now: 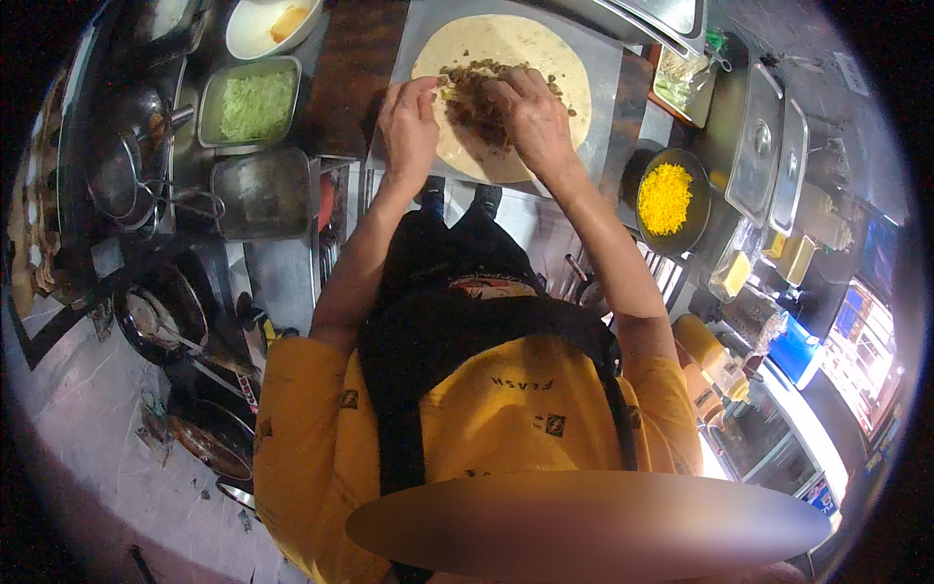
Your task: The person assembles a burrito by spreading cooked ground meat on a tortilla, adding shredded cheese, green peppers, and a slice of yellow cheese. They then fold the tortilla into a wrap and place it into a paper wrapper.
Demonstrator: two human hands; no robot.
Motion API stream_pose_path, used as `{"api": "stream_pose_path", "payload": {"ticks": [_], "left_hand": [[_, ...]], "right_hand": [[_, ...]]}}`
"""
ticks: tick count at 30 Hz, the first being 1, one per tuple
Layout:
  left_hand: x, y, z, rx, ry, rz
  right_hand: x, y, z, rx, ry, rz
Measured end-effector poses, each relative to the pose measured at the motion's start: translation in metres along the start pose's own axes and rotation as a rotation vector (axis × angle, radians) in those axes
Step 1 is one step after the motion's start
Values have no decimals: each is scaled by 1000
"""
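A large round flour tortilla [547, 54] lies flat on a pale sheet [615, 60]. Crumbled brown filling [477, 109], which looks like cooked ground meat, is spread over its middle. My right hand [533, 119] is down at the filling, its fingers curled and bunched together; whatever they pinch is mostly covered by the hand. Beside the tortilla's left edge is my left hand [407, 131], fingers loosely bent and apart, with nothing visible in them. Whether its fingertips touch the tortilla I cannot tell.
To the left stand a tray of shredded lettuce [255, 105], a white bowl [263, 34] and a steel pan [261, 200]. A dark bowl of shredded yellow cheese [665, 200] is at right, below a container of pale shreds [683, 83]. Metal lids [757, 146] lie farther right. Dark frying pans [161, 311] sit lower left.
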State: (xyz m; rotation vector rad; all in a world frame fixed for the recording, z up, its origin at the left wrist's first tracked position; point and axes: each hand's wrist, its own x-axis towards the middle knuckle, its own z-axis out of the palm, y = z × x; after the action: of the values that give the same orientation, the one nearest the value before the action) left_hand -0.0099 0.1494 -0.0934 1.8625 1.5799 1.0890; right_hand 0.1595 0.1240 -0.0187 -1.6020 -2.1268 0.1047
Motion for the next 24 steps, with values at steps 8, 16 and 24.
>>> {"api": "stream_pose_path", "payload": {"ticks": [8, 16, 24], "left_hand": [[19, -6, -13, 39, -246, 167], [31, -8, -10, 184, -423, 191], [35, -1, -9, 105, -373, 48]], "right_hand": [[-22, 1, -8, 80, 57, 148], [-84, 18, -7, 58, -45, 312], [-95, 17, -10, 116, 0, 384]]}}
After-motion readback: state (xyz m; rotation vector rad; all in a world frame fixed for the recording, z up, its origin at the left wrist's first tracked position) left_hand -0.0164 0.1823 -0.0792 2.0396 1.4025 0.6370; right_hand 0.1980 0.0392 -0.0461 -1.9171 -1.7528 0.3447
